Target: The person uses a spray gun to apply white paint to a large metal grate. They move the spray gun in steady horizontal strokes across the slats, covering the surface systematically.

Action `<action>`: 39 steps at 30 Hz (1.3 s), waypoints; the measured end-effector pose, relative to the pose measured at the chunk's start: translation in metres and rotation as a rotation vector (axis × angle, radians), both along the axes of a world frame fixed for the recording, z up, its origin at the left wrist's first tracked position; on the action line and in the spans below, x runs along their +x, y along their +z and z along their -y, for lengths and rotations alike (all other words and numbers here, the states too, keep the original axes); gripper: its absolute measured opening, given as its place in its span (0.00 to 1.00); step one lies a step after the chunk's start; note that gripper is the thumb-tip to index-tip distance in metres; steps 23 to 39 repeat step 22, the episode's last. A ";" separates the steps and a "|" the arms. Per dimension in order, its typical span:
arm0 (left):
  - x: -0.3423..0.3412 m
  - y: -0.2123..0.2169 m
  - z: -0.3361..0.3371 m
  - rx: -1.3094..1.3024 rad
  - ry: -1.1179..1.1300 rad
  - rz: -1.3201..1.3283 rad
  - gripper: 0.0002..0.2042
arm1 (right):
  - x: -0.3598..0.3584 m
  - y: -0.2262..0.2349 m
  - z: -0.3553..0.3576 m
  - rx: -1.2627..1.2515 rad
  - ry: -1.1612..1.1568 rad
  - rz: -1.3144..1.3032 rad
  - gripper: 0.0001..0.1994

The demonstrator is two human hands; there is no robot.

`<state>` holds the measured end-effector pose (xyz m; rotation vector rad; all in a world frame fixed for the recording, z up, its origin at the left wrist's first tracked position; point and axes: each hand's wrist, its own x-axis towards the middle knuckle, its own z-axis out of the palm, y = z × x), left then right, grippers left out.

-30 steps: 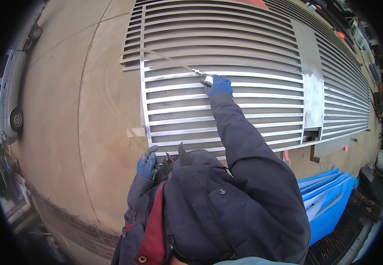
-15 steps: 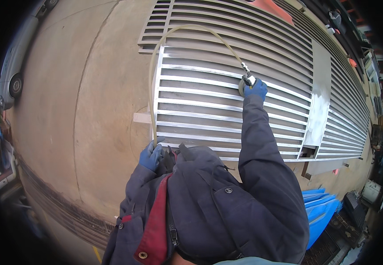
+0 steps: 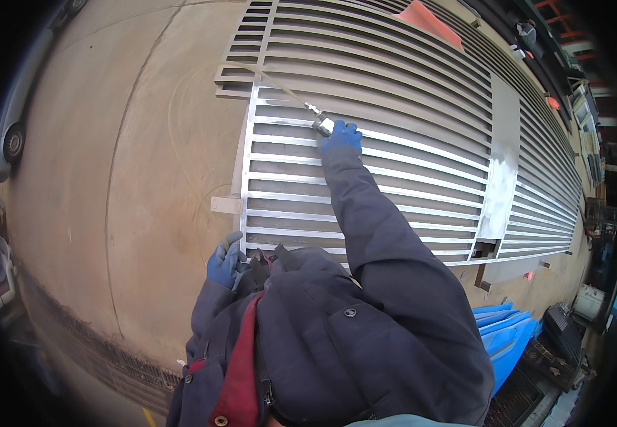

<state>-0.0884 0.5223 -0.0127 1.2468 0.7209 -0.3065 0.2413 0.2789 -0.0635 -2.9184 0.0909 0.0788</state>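
Right hand [image 3: 340,139], blue-gloved, arm stretched far forward over the grille [image 3: 394,178]. Fingers closed around a small metal nozzle [image 3: 321,125]; the tip sits on or just above a slat, cannot tell which. A thin hose [image 3: 280,84] runs from the nozzle's far end, up and left across the grille toward its upper-left corner.

Left hand [image 3: 224,260], also blue-gloved, close to the body at the grille's near-left corner. Fingers curled loosely; whether it grips the frame edge or only rests by it, cannot tell, as the jacket [image 3: 337,341] hides part of it.

Grille: long, bright metal, flat on the concrete floor [image 3: 130,178]. Slats run left to right, long axis stretching off to the right. The nozzle lies well forward of the body, left of the grille's middle, with the hose roughly crossing the slats at a slant. Right hand is the only one near it; left is well apart, back at the near edge.

Further out from the grille: a pale plate [image 3: 501,178] set across the slats to the right, blue sheets [image 3: 508,334] beyond the near-right corner, a car wheel [image 3: 13,142] far left past the floor.
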 end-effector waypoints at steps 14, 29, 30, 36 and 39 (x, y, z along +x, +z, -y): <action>0.000 -0.010 0.001 -0.001 -0.109 0.023 0.18 | 0.044 0.016 0.108 -0.082 -0.161 -0.188 0.27; 0.007 -0.002 0.000 0.049 -0.115 0.002 0.19 | 0.045 0.016 0.118 -0.042 -0.046 -0.242 0.29; 0.007 -0.002 0.000 0.049 -0.115 0.002 0.19 | 0.045 0.016 0.118 -0.042 -0.046 -0.242 0.29; 0.007 -0.002 0.000 0.049 -0.115 0.002 0.19 | 0.045 0.016 0.118 -0.042 -0.046 -0.242 0.29; 0.007 -0.002 0.000 0.049 -0.115 0.002 0.19 | 0.045 0.016 0.118 -0.042 -0.046 -0.242 0.29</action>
